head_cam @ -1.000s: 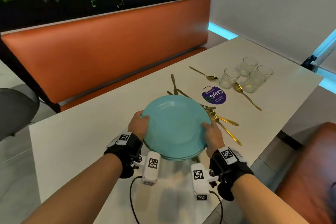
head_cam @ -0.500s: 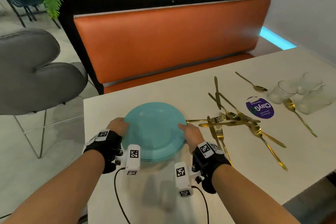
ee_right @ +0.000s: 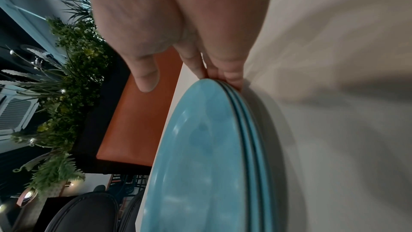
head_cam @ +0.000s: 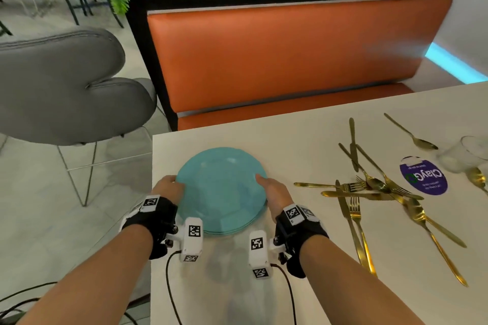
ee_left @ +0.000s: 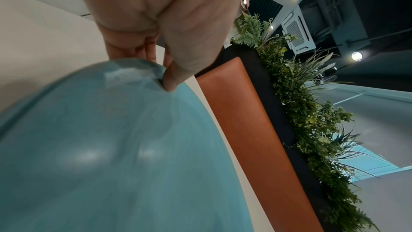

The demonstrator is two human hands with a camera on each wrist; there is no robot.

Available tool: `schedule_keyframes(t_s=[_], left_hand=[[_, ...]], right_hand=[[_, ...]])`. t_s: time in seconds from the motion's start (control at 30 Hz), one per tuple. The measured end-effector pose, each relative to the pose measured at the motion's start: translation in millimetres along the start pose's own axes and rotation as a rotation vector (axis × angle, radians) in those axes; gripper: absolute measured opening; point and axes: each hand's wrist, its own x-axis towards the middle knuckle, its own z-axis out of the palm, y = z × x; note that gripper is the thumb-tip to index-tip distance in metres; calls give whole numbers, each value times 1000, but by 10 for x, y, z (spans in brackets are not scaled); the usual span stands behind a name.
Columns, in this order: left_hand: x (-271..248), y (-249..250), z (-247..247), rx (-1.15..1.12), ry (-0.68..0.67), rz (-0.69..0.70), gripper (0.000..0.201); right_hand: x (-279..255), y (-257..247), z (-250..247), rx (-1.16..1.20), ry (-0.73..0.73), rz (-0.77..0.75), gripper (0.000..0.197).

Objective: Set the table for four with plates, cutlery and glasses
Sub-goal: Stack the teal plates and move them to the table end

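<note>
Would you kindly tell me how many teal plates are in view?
3, judging by rims: in one stack at the table's left end, held between the left hand and right hand. A fourth may hide underneath.

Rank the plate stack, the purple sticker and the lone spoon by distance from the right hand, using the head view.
1. Plate stack: gripped by the right hand.
2. Purple sticker: to its right, past the cutlery pile.
3. Lone spoon: far right, nearer the bench.

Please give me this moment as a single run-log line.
step: carrying plates | left hand: gripping plate stack | right hand: gripping stack | cutlery, glasses: untouched on table
</note>
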Motion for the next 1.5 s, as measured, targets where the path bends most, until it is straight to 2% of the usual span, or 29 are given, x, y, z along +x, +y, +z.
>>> schedule_keyframes(t_s=[0.07, 0.17, 0.27, 0.33, 0.4, 0.47, 0.57, 1.03, 1.17, 1.37, 1.5], left_hand=[[17, 41, -35, -31, 3, -7, 15], [97, 69, -85, -12, -2, -25, 17], [197, 87, -110, -30, 37, -46, 24], [237, 103, -134, -57, 72, -59, 28], [275, 117, -162, -152, 86, -103, 47], [328, 133, -194, -246, 105, -128, 55], [383, 178, -231, -287, 138, -137, 54], [451, 222, -304, -168, 114, -97, 27], [406, 230, -290, -248, 137, -127, 51], [342, 261, -290, -287, 156, -128, 42], [344, 237, -316, -322, 155, -125, 49]], right_hand=[[35, -51, 53, 8, -6, 0, 49], [128, -106, 119, 44, 1, 9, 77], [205, -175, 146, 34, -16, -13, 66], [221, -248, 166, 81, -34, -1, 45], [264, -301, 186, 168, -69, 9, 33], [284, -349, 222, 280, -105, 13, 39], [304, -412, 289, 343, -157, 19, 54], [254, -531, 356, 351, -273, 46, 59], [207, -561, 347, 356, -308, 49, 61], [151, -597, 374, 349, -319, 43, 63], [159, -601, 371, 305, -330, 41, 64]])
